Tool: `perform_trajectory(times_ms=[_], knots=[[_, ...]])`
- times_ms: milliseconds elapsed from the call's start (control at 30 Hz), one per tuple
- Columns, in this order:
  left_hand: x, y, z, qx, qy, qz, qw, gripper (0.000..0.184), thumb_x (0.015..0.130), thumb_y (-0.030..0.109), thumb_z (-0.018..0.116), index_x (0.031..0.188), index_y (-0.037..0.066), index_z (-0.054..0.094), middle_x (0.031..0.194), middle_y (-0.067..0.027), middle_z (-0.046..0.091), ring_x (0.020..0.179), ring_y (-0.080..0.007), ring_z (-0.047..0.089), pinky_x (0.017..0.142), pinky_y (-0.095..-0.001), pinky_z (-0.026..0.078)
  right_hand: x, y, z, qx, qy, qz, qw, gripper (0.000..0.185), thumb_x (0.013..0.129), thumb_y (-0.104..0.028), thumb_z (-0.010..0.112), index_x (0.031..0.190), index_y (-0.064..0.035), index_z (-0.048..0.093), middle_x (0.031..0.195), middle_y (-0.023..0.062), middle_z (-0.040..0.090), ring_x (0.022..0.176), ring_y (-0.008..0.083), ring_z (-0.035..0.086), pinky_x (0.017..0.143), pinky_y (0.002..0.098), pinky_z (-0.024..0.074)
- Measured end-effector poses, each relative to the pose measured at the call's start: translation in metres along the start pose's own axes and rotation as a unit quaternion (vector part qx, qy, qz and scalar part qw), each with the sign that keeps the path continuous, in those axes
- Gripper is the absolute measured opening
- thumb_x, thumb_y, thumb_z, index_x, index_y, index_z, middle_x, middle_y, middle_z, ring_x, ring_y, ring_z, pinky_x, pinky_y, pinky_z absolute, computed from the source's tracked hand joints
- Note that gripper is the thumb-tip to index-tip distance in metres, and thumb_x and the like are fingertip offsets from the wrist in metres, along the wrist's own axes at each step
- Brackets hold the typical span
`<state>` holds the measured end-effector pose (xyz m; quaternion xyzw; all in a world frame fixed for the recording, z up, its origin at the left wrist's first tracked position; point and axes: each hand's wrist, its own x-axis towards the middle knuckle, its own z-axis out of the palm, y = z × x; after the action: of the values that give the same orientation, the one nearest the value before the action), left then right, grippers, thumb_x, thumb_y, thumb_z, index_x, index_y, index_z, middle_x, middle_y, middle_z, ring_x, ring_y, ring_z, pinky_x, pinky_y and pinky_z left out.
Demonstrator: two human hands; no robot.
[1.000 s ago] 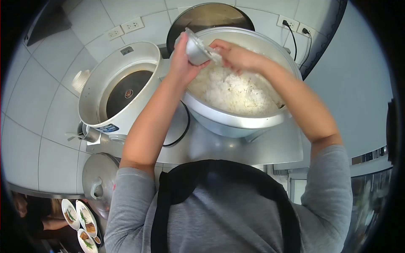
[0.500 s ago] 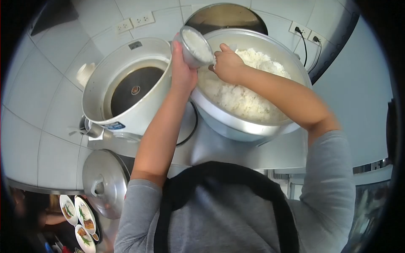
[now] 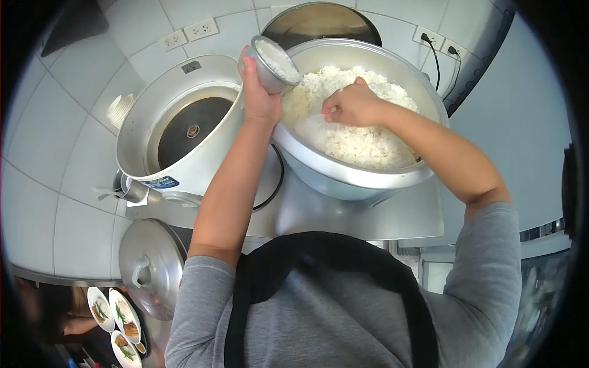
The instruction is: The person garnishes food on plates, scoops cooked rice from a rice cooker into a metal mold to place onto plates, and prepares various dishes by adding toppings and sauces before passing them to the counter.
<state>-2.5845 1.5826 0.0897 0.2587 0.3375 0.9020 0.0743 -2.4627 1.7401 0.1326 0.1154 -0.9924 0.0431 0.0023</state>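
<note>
White oval plates (image 3: 96,295) bearing food lie at lower left, near another person's forearm (image 3: 84,325). Above them, a stack of white ware (image 3: 119,110) stands beside an open cooker body (image 3: 205,170) with a dark disc (image 3: 184,138) at its base; a metal lid with a handle (image 3: 153,264) lies below. The left hand (image 3: 260,101) is curled around the outer wall of a metal bowl (image 3: 264,73), which is held tilted, mouth upward and to the right, near the left rim of the large pot (image 3: 362,176). Packed rice (image 3: 276,59) shows within the bowl. Cooked rice (image 3: 374,147) is heaped in the pot, behind which stands a dark, glossy round lid (image 3: 322,26). The right hand (image 3: 353,105), over this heap, has its fingertips drawn together on a translucent scoop (image 3: 314,130), whose blurred outline obscures its exact shape. Two black plugs (image 3: 426,38) occupy wall outlets farther right.
</note>
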Motion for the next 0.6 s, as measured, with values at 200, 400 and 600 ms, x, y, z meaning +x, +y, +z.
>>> perform_trajectory(times_ms=[200, 400, 600], knots=[[-0.006, 0.025, 0.024, -0.001, 0.023, -0.139, 0.990, 0.065, 0.085, 0.060, 0.039, 0.125, 0.010, 0.040, 0.123, -0.0109, 0.046, 0.115, -0.0296, 0.043, 0.095, -0.0509, 0.033, 0.003, 0.073, -0.046, 0.303, 0.035, 0.099, 0.947, 0.012, 0.080, -0.018, 0.058, 0.087, -0.0103, 0.064, 0.066, 0.0004, 0.057, 0.058, 0.0092, 0.050, 0.055, 0.0254, 0.0411], [-0.007, 0.005, 0.074, -0.061, 0.030, -0.247, 0.967, 0.066, 0.084, 0.063, 0.035, 0.128, 0.014, 0.038, 0.133, -0.0125, 0.037, 0.122, -0.0328, 0.035, 0.097, -0.0557, 0.028, -0.010, 0.042, -0.054, -0.022, 0.315, 0.149, 0.937, 0.020, 0.081, -0.014, 0.053, 0.099, -0.0093, 0.057, 0.078, 0.0113, 0.061, 0.069, 0.0264, 0.058, 0.059, 0.0346, 0.0471], [0.000, -0.007, 0.073, -0.135, 0.000, -0.273, 0.952, 0.067, 0.084, 0.064, 0.033, 0.130, 0.016, 0.036, 0.135, -0.0121, 0.035, 0.125, -0.0338, 0.030, 0.101, -0.0568, 0.020, -0.023, -0.001, -0.009, -0.135, 0.368, 0.069, 0.918, 0.043, 0.077, -0.010, 0.049, 0.119, -0.0169, 0.045, 0.085, 0.0101, 0.059, 0.078, 0.0302, 0.058, 0.063, 0.0447, 0.0481]])
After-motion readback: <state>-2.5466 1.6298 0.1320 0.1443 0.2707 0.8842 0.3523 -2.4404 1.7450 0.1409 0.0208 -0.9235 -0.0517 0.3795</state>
